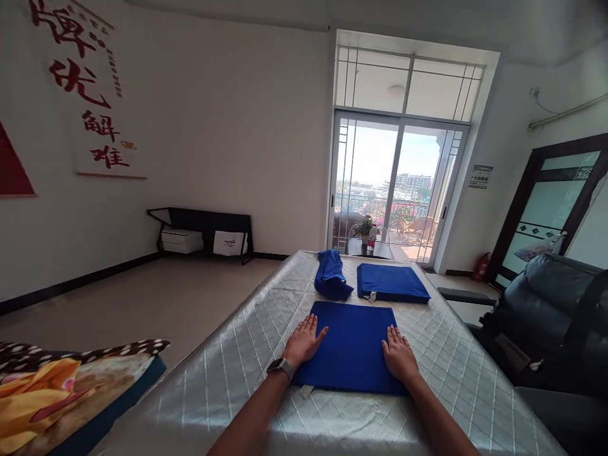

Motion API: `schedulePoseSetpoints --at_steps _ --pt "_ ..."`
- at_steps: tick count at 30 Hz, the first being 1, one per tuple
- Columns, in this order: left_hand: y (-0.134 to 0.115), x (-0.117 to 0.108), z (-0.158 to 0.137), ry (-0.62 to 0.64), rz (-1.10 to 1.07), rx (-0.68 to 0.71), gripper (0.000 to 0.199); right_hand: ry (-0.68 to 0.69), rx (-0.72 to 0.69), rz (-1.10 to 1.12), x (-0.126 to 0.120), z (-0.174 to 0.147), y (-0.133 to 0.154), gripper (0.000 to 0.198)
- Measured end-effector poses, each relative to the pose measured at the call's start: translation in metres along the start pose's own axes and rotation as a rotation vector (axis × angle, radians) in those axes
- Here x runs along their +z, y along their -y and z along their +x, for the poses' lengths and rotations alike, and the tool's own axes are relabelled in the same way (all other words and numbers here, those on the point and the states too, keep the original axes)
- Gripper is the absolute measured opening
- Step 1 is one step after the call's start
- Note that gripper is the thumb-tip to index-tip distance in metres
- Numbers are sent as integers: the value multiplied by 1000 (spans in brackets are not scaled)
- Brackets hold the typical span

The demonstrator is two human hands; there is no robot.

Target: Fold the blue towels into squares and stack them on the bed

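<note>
A flat, squared-off piece of blue cloth (354, 348) lies in front of me, with a small white tag (306, 391) showing at its near left edge. My left hand (304, 341) rests on its left edge, fingers stretched out and thumb apart. On the right edge lies my right hand (399, 353), also flat with the fingers extended. Just beyond is a neat stack of folded blue cloth (393, 282), and to its left a crumpled blue cloth bundle (331, 275). Neither hand grips anything.
A silvery quilted cover (228, 364) spreads over the table under the cloths. At right stands a large black bag (555, 316); patterned bedding (71, 392) is at lower left. Behind are a black bench (209, 221), a small table with a bottle (372, 238), and sliding glass doors.
</note>
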State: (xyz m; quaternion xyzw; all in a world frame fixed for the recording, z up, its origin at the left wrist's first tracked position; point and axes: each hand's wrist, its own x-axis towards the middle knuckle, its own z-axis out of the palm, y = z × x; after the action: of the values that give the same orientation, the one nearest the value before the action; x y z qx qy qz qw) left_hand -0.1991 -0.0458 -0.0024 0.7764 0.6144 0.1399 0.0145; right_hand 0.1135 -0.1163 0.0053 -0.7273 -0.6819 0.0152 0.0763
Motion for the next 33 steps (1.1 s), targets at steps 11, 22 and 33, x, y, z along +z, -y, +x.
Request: schedulePoseSetpoints --at_steps 11,22,33 --pt "-182 29 1 18 -185 448 75 22 -46 -19 1 -1 -5 63" --pt "-87 8 -16 76 -82 180 87 20 -6 6 3 5 -4 65" --pt "13 7 -47 -29 -17 36 87 3 -1 -11 3 4 -3 64"
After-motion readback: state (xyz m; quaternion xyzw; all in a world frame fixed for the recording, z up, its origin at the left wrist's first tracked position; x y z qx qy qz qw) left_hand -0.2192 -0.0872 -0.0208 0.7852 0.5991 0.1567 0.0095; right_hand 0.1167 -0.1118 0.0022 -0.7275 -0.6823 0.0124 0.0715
